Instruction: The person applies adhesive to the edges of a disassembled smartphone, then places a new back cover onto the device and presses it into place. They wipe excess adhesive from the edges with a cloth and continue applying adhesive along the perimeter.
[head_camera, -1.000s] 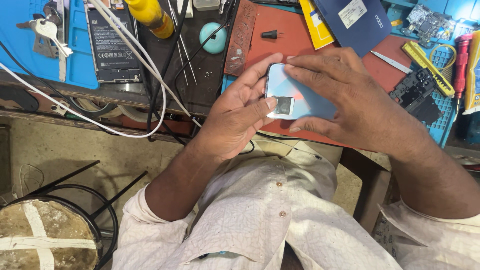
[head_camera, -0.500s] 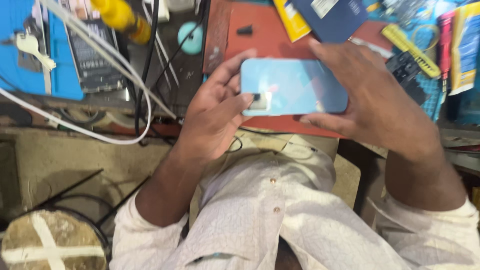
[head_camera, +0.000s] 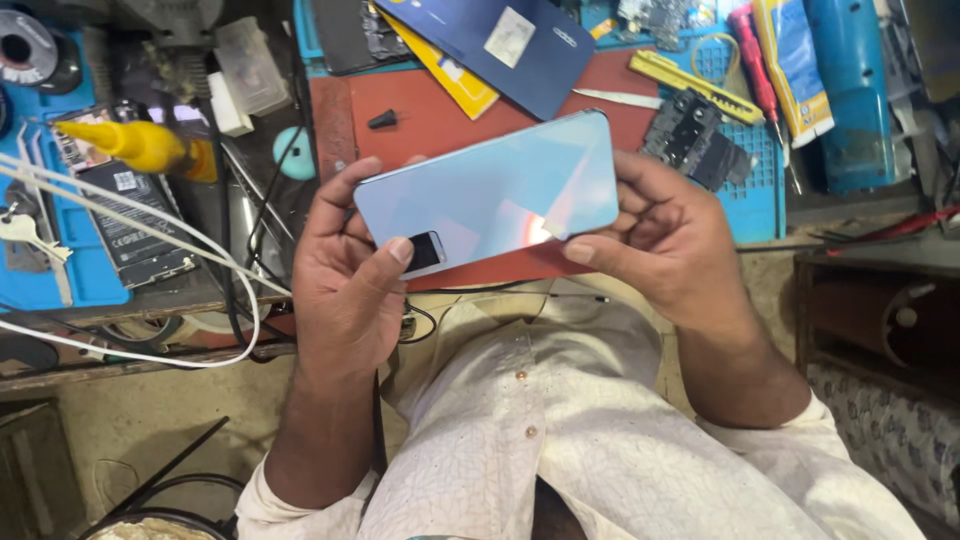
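A light blue glossy smartphone (head_camera: 500, 190) is held back side up, level above the red work mat (head_camera: 440, 125). My left hand (head_camera: 345, 275) grips its left end, thumb resting beside the dark camera block at the lower left corner. My right hand (head_camera: 675, 240) holds the right end, fingers curled under it and thumb on the lower edge. Both hands hover over the bench's near edge, above my lap in a white patterned shirt.
On the bench lie a dark blue phone back cover (head_camera: 510, 45), a yellow flat piece (head_camera: 450, 80), a black circuit board (head_camera: 695, 135), a red-handled screwdriver (head_camera: 755, 60), a yellow-tipped bottle (head_camera: 135, 145) and white cables (head_camera: 150, 230). A brown cabinet (head_camera: 880, 310) stands at right.
The phone has come out from under my right hand, which slid to its right end. My left hand shifted to the left end, so the whole back panel faces up.
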